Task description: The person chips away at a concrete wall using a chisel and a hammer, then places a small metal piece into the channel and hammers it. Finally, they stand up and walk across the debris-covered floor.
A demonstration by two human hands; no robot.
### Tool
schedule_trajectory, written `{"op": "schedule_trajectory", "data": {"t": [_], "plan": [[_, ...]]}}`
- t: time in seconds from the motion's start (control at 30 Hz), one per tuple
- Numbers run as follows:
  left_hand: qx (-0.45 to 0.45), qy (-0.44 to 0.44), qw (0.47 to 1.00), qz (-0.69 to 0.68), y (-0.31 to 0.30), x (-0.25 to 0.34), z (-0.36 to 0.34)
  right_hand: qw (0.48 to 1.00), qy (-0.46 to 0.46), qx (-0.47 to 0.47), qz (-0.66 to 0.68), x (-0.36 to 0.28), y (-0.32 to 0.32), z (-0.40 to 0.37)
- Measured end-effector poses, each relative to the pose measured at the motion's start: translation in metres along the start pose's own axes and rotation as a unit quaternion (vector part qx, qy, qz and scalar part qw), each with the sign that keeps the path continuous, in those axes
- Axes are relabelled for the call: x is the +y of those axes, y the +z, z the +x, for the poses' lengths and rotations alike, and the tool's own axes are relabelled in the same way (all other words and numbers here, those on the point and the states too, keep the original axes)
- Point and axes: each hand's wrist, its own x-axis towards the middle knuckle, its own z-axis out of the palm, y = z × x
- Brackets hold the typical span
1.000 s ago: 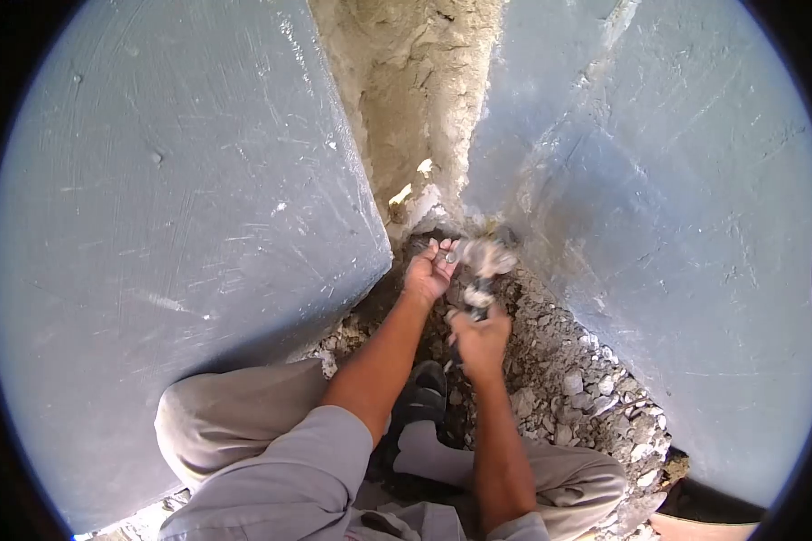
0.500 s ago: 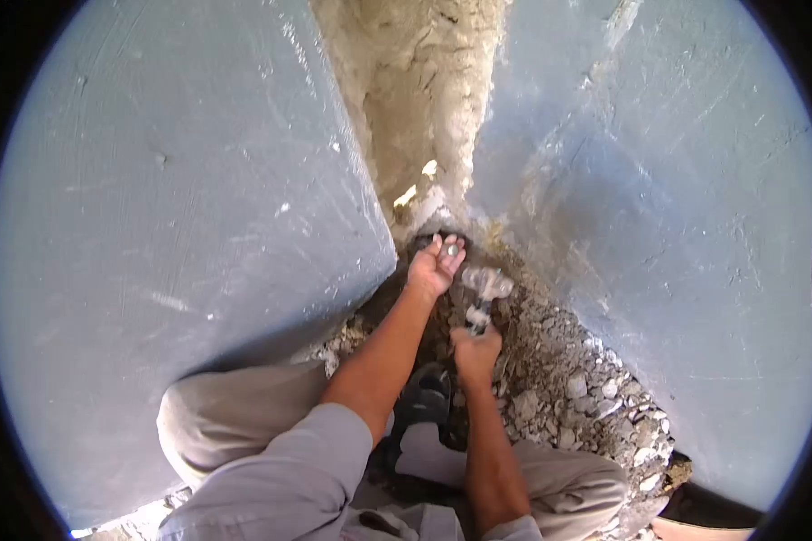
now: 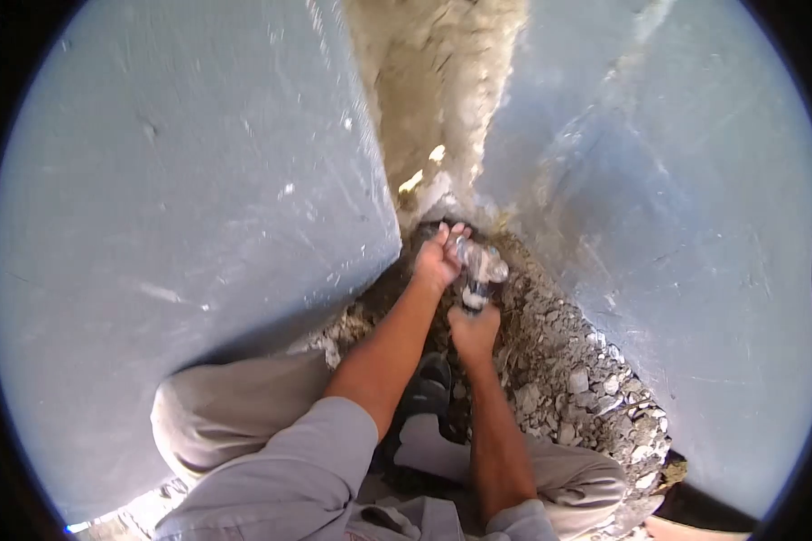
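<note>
My right hand [image 3: 475,335] is wrapped round the handle of a hammer [image 3: 485,264]. The hammer's dusty head is up against the fingers of my left hand [image 3: 438,260], over the end of the chisel held there. My left hand is curled round that chisel, which points down at a dark hole [image 3: 433,231] where the two painted walls nearly meet. The hammer head and my fingers hide most of the chisel, and its tip is out of sight.
Grey-blue walls stand close on the left [image 3: 198,198] and right [image 3: 695,225], with a rough earthen strip [image 3: 438,81] between them. Broken rubble [image 3: 568,388] covers the ground beside my shoe [image 3: 429,388]. A round pan [image 3: 695,527] shows at the lower right.
The hammer has swung up and to the left, onto the chisel's round end, which showed bare before. My left hand has stayed at the hole; the view has shifted slightly.
</note>
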Motion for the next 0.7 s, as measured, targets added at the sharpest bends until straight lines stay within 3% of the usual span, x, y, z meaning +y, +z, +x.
{"op": "schedule_trajectory", "data": {"t": [0.07, 0.1, 0.13, 0.17, 0.23, 0.27, 0.37, 0.4, 0.43, 0.47, 0.5, 0.53, 0.57, 0.6, 0.67, 0.7], "plan": [[-0.055, -0.029, 0.998, 0.004, -0.014, 0.006, 0.019, 0.988, 0.066, -0.016, 0.141, -0.005, -0.003, 0.002], [-0.041, -0.026, 0.999, 0.013, -0.016, 0.001, 0.011, 0.973, 0.112, -0.025, 0.202, -0.024, -0.019, -0.01], [-0.037, -0.017, 0.999, 0.026, -0.004, 0.005, 0.008, 0.972, 0.077, -0.015, 0.219, -0.068, -0.039, -0.003], [-0.023, -0.008, 0.999, 0.036, -0.002, 0.006, 0.001, 0.989, 0.01, 0.01, 0.146, -0.102, -0.061, 0.006], [-0.025, -0.01, 0.999, 0.032, 0.0, 0.006, -0.004, 0.963, -0.106, 0.113, 0.223, -0.16, -0.097, 0.012], [-0.023, -0.009, 0.999, 0.029, 0.0, 0.006, -0.005, 0.954, -0.203, 0.171, 0.139, -0.179, -0.12, 0.016], [-0.009, -0.009, 0.999, 0.035, 0.006, 0.005, -0.012, 0.881, -0.382, 0.163, 0.227, -0.193, -0.15, 0.026], [-0.011, -0.013, 0.999, 0.03, 0.006, 0.005, -0.012, 0.897, -0.358, 0.255, -0.04, -0.145, -0.139, 0.027], [-0.06, -0.019, 0.997, 0.051, -0.006, 0.005, -0.002, 0.834, -0.31, 0.347, -0.296, -0.098, -0.128, 0.028], [-0.011, 0.001, 0.999, 0.04, 0.002, 0.003, -0.007, 0.92, -0.256, 0.201, -0.219, -0.056, -0.086, 0.019], [-0.041, -0.023, 0.998, 0.037, 0.001, 0.009, 0.005, 0.978, -0.154, 0.058, -0.128, -0.016, -0.044, 0.011], [-0.06, -0.06, 0.996, 0.032, -0.016, 0.005, 0.013, 0.996, -0.036, -0.047, -0.07, 0.023, -0.002, 0.003], [-0.08, -0.053, 0.994, 0.059, -0.022, 0.003, 0.011, 0.998, -0.028, -0.022, 0.049, 0.05, 0.007, -0.009], [-0.022, -0.015, 0.995, 0.094, -0.013, 0.003, 0.008, 0.994, 0.022, -0.019, 0.103, 0.034, 0.009, 0.0], [-0.049, -0.037, 0.995, 0.085, -0.017, 0.009, 0.013, 0.97, 0.152, -0.026, 0.19, -0.017, -0.018, -0.015], [-0.045, -0.031, 0.994, 0.095, -0.012, 0.01, 0.007, 0.983, 0.073, 0.005, 0.165, -0.042, -0.033, -0.003]]}}
